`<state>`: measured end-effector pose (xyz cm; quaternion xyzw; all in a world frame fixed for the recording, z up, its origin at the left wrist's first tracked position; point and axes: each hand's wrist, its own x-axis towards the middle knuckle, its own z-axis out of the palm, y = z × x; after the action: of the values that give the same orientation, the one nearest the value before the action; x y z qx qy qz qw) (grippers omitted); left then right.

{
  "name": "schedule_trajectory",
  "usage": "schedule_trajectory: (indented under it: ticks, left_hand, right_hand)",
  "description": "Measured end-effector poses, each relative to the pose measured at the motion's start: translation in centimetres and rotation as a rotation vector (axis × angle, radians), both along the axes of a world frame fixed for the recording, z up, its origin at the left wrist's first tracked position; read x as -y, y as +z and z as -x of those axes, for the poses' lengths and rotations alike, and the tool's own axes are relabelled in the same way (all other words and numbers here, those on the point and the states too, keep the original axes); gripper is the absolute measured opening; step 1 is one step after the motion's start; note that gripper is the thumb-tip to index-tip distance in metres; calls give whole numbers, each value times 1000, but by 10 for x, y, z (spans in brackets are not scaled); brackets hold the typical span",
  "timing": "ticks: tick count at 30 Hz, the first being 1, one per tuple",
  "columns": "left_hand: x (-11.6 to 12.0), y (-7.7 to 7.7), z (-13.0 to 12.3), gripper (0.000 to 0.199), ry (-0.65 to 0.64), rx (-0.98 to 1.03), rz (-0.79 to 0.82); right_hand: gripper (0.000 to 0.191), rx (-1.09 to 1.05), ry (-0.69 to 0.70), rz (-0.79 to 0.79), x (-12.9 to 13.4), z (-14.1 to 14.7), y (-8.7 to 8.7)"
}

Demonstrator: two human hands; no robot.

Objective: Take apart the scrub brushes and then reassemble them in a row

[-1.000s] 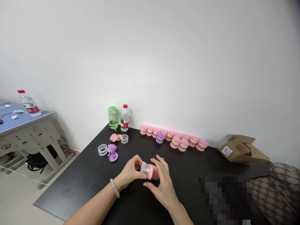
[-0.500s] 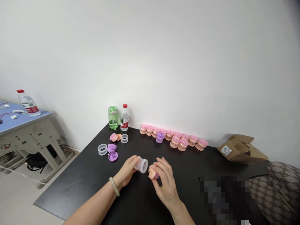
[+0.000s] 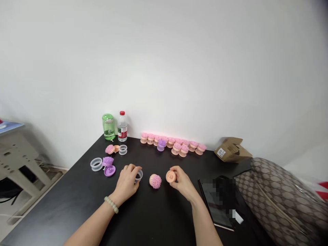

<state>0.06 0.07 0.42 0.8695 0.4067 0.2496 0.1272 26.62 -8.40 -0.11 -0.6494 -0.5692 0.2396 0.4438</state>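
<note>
My left hand (image 3: pixel 126 182) grips a clear plastic ring (image 3: pixel 138 175) at its fingertips, just left of centre on the black table (image 3: pixel 77 201). My right hand (image 3: pixel 182 181) holds a round peach base (image 3: pixel 171 176) between fingers and thumb. Between my hands, touching neither, a pink bristled brush head (image 3: pixel 155 181) lies on the tabletop. Farther back, a row of several assembled pink-and-peach brushes (image 3: pixel 171 145) stands along the wall, with one purple brush (image 3: pixel 161 145) among them.
Near the left edge lie a purple brush head (image 3: pixel 108 161), a purple base (image 3: pixel 109 171) and clear rings (image 3: pixel 96 164). A green bottle (image 3: pixel 108 127), a water bottle (image 3: pixel 122 127) and a cardboard box (image 3: pixel 232 150) stand behind. A dark tablet (image 3: pixel 216 201) and patterned bag (image 3: pixel 279 198) lie right.
The clear ring, peach base and pink head, joined a second ago, are now apart. The pink head rests on the table, and my hands have spread sideways. The view has turned right.
</note>
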Motion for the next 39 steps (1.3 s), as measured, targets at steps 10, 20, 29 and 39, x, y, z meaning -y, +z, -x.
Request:
schedule_trajectory:
  ticks: [10,20,29,39]
  left_hand:
    - [14,-17,-19,73,-214,-136,-285]
    - [-9,-13,-5,46,33,-278,-267]
    - [-35,-10,20,54,247,-293,-295]
    - [-43,-11,29,57,323,-234,-318]
  right_hand:
    - [33,207,76,58,-7,47,-4]
    - [29,286,118,-76,-22,80,-29]
    - [22,434,150,-188,-83,124,-30]
    - [48,500,134,-321,-128,144,-39]
